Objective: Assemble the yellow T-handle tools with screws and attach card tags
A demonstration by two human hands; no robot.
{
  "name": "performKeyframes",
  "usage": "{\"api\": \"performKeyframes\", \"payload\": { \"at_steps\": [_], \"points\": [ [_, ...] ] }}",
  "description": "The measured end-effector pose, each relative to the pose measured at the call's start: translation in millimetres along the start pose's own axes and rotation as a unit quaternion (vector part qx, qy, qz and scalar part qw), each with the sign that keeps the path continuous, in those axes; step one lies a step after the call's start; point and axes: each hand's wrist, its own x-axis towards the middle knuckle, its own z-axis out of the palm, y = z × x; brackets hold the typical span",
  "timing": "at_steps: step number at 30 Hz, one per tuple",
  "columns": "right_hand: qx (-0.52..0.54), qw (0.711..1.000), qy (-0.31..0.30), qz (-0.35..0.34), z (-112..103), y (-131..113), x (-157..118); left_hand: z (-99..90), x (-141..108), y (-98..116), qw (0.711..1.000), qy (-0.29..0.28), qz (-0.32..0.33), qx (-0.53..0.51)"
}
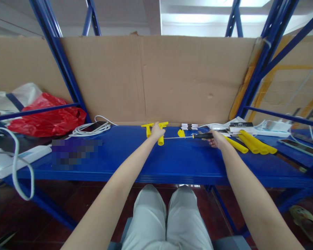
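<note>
My left hand point(158, 132) is closed on a yellow T-shaped part point(161, 139) over the blue shelf point(135, 152). Just left of it lies another yellow T-shaped piece point(148, 130). My right hand point(216, 139) grips the black handle of a screwdriver point(202, 135), whose long thin shaft points left towards the yellow part in my left hand. Whether the tip touches that part is too small to tell. Behind the shaft sits a small yellow piece point(181, 133). Several yellow tubes point(254, 143) lie right of my right hand, one of them close to it.
A red plastic bag point(50, 114) and a coiled white cable point(90, 130) are on the left. Small white-and-black packs point(189, 127) stand near the cardboard wall point(185, 80). A box point(241, 127), a power strip point(272, 131) and a phone point(302, 147) lie right. Blue posts flank the shelf.
</note>
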Motion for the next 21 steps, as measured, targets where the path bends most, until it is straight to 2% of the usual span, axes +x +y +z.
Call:
{"api": "performKeyframes", "payload": {
  "at_steps": [3,8,10,12,14,16,21],
  "points": [
    [-0.163,0.984,0.05,0.042,3.6,3.8,0.8,1.5,-1.8,-3.9,0.999,0.005,-0.016,-0.038],
    [-0.137,0.99,0.003,-0.018,3.3,11.7,14.5,3.3,-7.1,-8.9,0.992,0.0,-0.059,-0.113],
    [-0.158,0.986,0.021,-0.04,1.6,11.7,18.6,4.8,-7.5,-11.2,0.991,0.007,-0.053,-0.119],
    [-0.215,0.971,0.071,-0.078,0.6,8.3,19.4,6.3,-7.6,-12.9,0.993,0.01,-0.044,-0.111],
    [-0.276,0.943,0.128,-0.134,1.4,1.3,17.5,7.4,-8.4,-13.3,0.994,0.009,-0.042,-0.105],
    [-0.322,0.916,0.159,-0.176,4.3,-8.1,15.0,7.6,-10.5,-12.2,0.994,0.007,-0.04,-0.102],
    [-0.408,0.876,0.128,-0.222,18.2,-30.7,20.5,5.9,-19.8,-6.7,0.997,0.009,-0.017,-0.074]
  ]
}}
